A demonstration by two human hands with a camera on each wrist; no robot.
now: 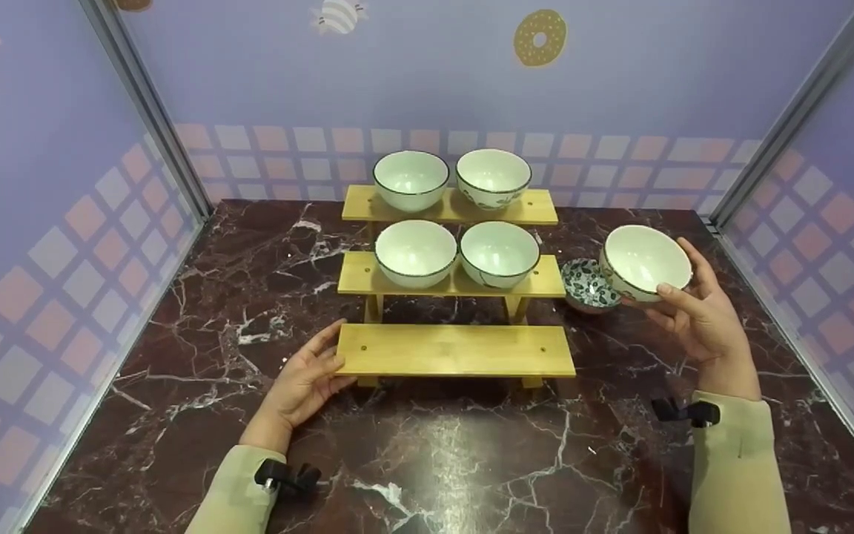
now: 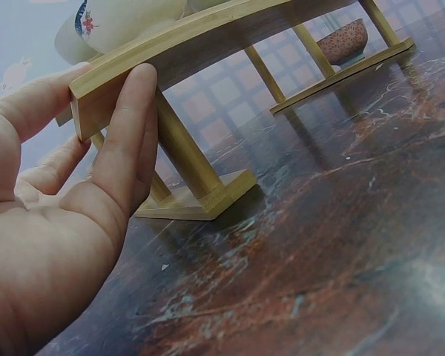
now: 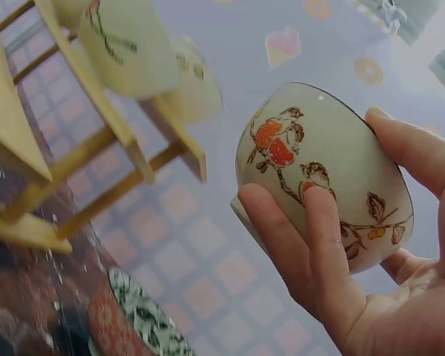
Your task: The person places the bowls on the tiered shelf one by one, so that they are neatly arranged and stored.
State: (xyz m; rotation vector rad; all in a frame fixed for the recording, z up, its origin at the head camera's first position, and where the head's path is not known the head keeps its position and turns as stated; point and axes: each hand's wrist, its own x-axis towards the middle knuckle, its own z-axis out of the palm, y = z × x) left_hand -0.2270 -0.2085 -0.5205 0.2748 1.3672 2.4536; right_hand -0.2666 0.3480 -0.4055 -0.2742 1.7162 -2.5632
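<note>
My right hand (image 1: 709, 319) grips a white bowl (image 1: 646, 261) by its side, right of the stand and tilted. Orange fruit and brown branches decorate its outside (image 3: 322, 178) in the right wrist view. At the left end of the bottom step of a three-step wooden stand (image 1: 457, 350), my left hand (image 1: 305, 382) holds the board's end between thumb and fingers. The bottom step bears nothing. Two pale bowls sit side by side on the middle step, a left one (image 1: 416, 254) and a right one (image 1: 500, 254). Another two, one left (image 1: 411, 180), one right (image 1: 494, 178), sit on the top step.
A patterned bowl (image 1: 588, 285), reddish outside with dark leaves inside, stands on the dark marbled table (image 1: 471, 460) right of the stand, partly hidden by the held bowl. Purple walls (image 1: 434, 74) with a tile print enclose the table at the back and both sides.
</note>
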